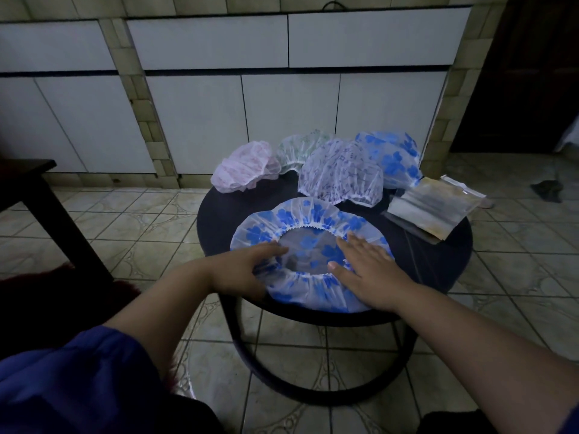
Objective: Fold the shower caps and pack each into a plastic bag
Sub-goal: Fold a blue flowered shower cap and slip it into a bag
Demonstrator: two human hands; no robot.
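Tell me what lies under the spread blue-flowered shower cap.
The blue-flowered shower cap lies flat on the dark round table, visible through its opening. Both the left hand and right hand press it; whatever the frilled rim covers stays hidden.

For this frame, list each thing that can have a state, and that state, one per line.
Blue-flowered cap under the hands: spread flat, opening up, unfolded.
Left hand: fingers extended, on the cap's left edge.
Right hand: flat, pressing the cap's right side.
Pink cap: bunched, unfolded.
Green-patterned cap: bunched, unfolded.
Purple-patterned cap: puffed, unfolded.
Second blue-flowered cap: puffed, unfolded.
Plastic bags: stacked, apparently empty.
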